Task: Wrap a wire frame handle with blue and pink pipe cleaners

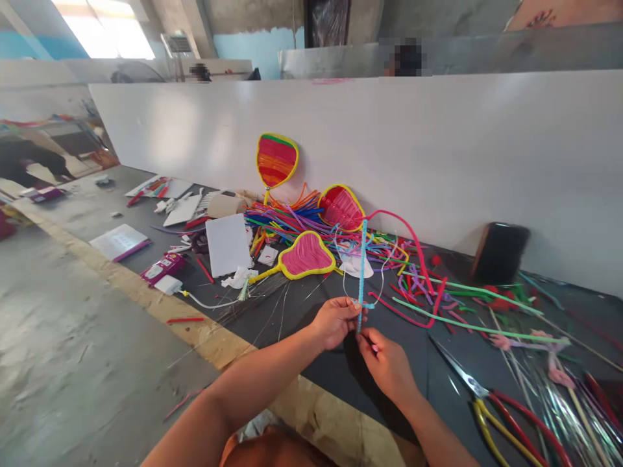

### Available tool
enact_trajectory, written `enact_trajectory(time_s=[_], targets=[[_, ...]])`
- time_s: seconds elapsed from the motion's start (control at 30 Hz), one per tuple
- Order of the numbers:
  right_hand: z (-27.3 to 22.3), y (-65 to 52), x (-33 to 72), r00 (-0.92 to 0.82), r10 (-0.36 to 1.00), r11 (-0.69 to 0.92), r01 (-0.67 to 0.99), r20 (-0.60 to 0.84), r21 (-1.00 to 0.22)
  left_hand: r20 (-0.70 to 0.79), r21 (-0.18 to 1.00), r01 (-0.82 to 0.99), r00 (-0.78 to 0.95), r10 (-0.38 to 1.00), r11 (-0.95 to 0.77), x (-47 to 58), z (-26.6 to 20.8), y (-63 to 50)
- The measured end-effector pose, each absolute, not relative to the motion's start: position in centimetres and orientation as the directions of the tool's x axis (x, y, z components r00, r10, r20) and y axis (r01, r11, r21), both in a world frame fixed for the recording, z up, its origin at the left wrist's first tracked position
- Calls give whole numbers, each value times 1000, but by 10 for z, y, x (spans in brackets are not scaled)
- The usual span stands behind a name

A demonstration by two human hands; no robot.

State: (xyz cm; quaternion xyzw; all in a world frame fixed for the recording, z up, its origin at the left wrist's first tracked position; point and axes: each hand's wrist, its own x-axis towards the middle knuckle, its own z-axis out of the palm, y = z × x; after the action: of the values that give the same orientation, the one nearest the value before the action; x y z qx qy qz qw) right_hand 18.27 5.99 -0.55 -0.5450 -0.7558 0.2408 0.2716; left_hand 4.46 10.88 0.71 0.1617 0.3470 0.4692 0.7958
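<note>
A light-blue pipe cleaner stands upright in front of me, with a short blue piece crossing it low down. My left hand pinches it near that crossing. Just below, the fingertips of my right hand close on its lower end. A thin pale wire curves up on both sides of the blue stem, its ends bent above the table. Behind lies a paddle-shaped piece with a yellow rim and pink strands. A second yellow-rimmed piece in pink and red rests on the pile farther back.
Long-nose pliers with red and yellow handles lie at the right. A dark phone leans on the white partition. Loose coloured pipe cleaners, a white card and a purple box are spread about.
</note>
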Motion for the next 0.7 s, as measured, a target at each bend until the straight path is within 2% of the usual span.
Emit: enact_trajectory(time_s=[0.27, 0.4, 0.6, 0.7], targets=[[-9, 57, 181, -269, 951, 303, 710, 153, -636, -400, 600, -625, 306, 864, 499, 48, 7, 105], [-5, 55, 183, -269, 956, 273, 653, 120, -707, -373, 622, -623, 296, 879, 474, 47, 11, 107], [20, 69, 194, -255, 967, 161, 546, 20, -822, -187, 689, -708, 35, 982, 157, 11, 40, 124], [37, 110, 203, -188, 980, 162, 566, 65, -808, -150, 680, -733, -103, 983, 27, -8, 51, 128]])
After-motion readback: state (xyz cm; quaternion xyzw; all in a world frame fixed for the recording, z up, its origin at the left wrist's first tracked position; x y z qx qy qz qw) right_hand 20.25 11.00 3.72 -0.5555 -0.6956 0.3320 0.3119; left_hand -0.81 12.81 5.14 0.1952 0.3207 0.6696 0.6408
